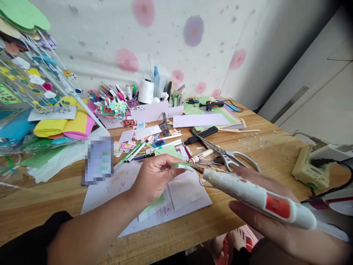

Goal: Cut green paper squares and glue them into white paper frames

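Over the table, my left hand (154, 175) pinches a small green-and-white paper piece (183, 166) between thumb and fingers. My right hand (264, 217) is wrapped round a white hot glue gun (248, 195) with a red patch on its side. A clear glue stick (332, 231) pokes out of its back end. The gun's nozzle points left at the paper piece's right end; whether it touches, I cannot tell. Beneath my left hand lie white paper sheets (110, 198) with coloured marks. Scissors with silver handles (234, 158) rest just beyond the glue gun.
Loose pens (135, 151), a black cutter (202, 135) and paper cut-outs are scattered mid-table. Farther back stand a pen holder and a white thread spool (146, 91). A power strip (311, 165) sits at right. A hanging paper mobile (41, 73) and yellow folded paper (52, 127) occupy the left.
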A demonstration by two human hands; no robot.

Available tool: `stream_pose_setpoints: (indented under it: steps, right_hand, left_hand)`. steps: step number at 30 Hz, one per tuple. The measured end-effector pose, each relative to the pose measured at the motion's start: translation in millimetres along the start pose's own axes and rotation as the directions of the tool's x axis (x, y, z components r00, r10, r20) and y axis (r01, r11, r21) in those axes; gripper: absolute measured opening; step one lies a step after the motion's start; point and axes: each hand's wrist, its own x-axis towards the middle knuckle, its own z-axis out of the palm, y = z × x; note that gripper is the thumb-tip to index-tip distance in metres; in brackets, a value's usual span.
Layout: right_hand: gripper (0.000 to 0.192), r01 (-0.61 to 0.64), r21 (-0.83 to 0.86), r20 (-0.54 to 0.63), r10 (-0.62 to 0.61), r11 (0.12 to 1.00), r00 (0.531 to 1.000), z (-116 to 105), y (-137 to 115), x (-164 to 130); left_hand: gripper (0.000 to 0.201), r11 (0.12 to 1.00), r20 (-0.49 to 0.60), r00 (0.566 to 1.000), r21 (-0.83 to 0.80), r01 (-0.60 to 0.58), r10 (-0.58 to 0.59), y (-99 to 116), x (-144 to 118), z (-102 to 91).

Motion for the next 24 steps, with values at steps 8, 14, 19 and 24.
stream_pose_setpoints:
  steps: [8,14,19,24]
  right_hand:
    - [0.019,0.062,-0.093,0.066,-0.056,0.994,0.996,8,4,-1]
    - [0.013,0.057,-0.093,0.071,-0.051,0.994,0.996,11,5,-1]
    - [0.013,0.078,-0.129,0.068,-0.070,0.989,0.995,11,6,0]
    - [0.014,0.080,-0.132,0.064,-0.072,0.988,0.995,13,11,1]
  left_hand:
    - [0.007,0.997,0.046,0.998,0.056,-0.044,0.041,-1,-4,1.4]
    - [0.011,0.991,0.044,0.999,0.127,-0.034,0.029,0,-6,0.8]
    - [0.008,0.988,0.046,0.997,0.141,-0.067,0.061,0,-4,-0.4]
    - [0.008,0.987,0.041,0.994,0.129,-0.101,0.097,-2,-3,-1.6]
